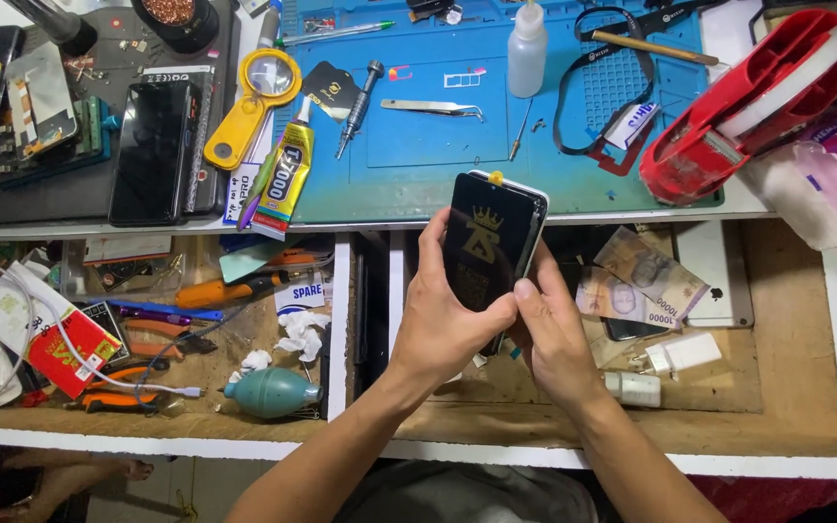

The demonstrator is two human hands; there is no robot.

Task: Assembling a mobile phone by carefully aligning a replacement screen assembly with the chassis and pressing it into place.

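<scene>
Both hands grip a black phone [492,240] over the open drawer [796,387]: left hand [443,324] fingers wrapped around it, right hand [549,334] thumb pressing its lower edge.

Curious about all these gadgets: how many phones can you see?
2: one phone held by both hands over the drawer, another phone lying dark on the bench's left. Others may be hidden.

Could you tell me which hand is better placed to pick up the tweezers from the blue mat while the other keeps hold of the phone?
Probably right. The left hand wraps the phone most fully; the right hand only pinches its lower edge, so it seems freer to reach the tweezers.
</scene>
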